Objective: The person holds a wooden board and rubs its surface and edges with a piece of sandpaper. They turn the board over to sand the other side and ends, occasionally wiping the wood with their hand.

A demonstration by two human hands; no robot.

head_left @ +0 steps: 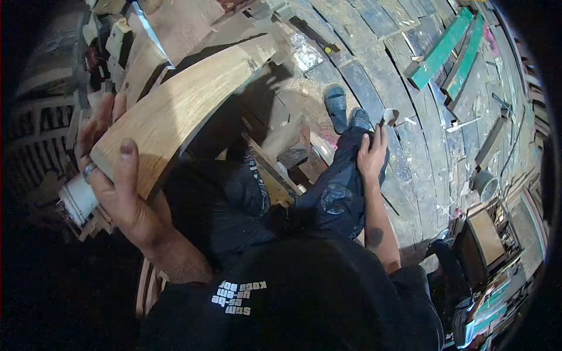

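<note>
Head view: at nine o'clock the left hand (114, 187) grips the near end of a curved wooden plank (175, 111), thumb over its face, fingers wrapped behind. The plank is lifted and angles toward twelve o'clock; it looks smooth. At three o'clock the right hand (372, 153) pinches a scrap of sandpaper (389, 116) against the knee (351, 169), idle.

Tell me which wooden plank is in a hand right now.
The curved pale wooden plank, gripped at its near end by the left hand; the two green-painted planks lie on the floor.
</note>
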